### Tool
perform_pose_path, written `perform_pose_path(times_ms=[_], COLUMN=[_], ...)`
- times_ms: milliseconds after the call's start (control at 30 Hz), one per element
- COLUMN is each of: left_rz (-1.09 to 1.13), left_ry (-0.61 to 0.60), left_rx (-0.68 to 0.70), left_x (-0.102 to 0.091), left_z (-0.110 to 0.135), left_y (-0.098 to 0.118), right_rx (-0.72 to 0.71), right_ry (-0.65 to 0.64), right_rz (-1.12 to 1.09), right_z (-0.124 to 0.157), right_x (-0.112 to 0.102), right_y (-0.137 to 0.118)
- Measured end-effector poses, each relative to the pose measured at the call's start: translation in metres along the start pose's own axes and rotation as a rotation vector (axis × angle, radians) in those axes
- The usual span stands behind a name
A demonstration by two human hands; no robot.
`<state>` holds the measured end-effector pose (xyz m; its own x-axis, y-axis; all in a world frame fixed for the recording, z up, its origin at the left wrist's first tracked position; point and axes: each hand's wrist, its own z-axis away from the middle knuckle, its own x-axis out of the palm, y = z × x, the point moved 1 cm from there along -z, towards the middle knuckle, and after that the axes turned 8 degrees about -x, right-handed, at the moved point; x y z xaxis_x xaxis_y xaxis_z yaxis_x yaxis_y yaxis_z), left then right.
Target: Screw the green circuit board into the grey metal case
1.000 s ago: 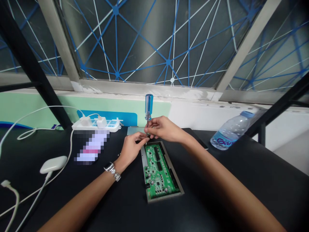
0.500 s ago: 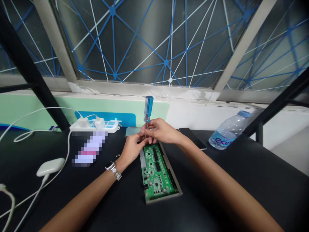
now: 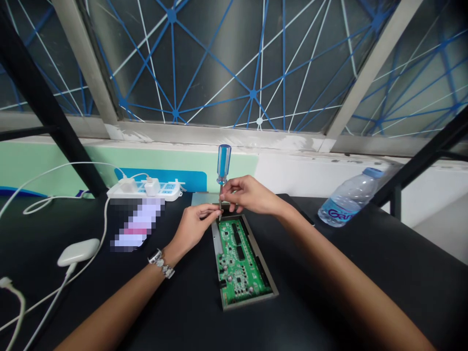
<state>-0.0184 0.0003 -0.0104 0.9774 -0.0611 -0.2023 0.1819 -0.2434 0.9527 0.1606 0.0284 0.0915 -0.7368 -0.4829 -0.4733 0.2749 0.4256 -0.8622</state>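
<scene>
A screwdriver (image 3: 224, 163) with a clear and blue handle stands nearly upright over the far left corner of a green circuit board (image 3: 239, 265), which lies in a shallow metal frame (image 3: 252, 303). My right hand (image 3: 250, 195) pinches the screwdriver's shaft just below the handle. Fingers closed together, my left hand (image 3: 195, 224) has its fingertips at the lower shaft, close to the board's corner. Whether those fingertips grip the shaft or a small screw is too small to make out.
At the back left, a white power strip (image 3: 171, 195) carries plugs and cables. A phone (image 3: 139, 226) and a white charger (image 3: 78, 251) lie left of the board. A dark flat device (image 3: 298, 209) and a tilted water bottle (image 3: 347, 200) are on the right.
My left hand has drawn slightly left and down, showing more of the shaft. The screwdriver's handle has turned and stands straighter. My right hand has shifted slightly right, its fingers still at the shaft.
</scene>
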Motion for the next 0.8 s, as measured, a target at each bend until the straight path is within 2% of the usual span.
perform_pose_path(times_ms=[100, 400, 533, 667, 800], left_rz=[-0.03, -0.028, 0.092, 0.192, 0.141], left_ry=[0.017, -0.044, -0.114, -0.144, -0.108], left_rx=[0.034, 0.085, 0.063, 0.008, -0.008], left_x=[-0.001, 0.01, 0.017, 0.018, 0.008], left_z=[-0.001, -0.008, -0.011, -0.008, -0.004], left_y=[0.0, 0.008, 0.005, 0.005, 0.003], right_rx=[-0.001, -0.003, -0.005, 0.005, 0.033], right_ry=[-0.016, -0.122, -0.043, 0.078, 0.067], right_rz=[0.011, -0.081, -0.07, -0.028, -0.075], right_z=[0.001, 0.002, -0.001, -0.003, -0.003], right_x=[0.002, 0.011, 0.019, 0.016, 0.007], right_y=[-0.003, -0.007, -0.006, 0.001, 0.005])
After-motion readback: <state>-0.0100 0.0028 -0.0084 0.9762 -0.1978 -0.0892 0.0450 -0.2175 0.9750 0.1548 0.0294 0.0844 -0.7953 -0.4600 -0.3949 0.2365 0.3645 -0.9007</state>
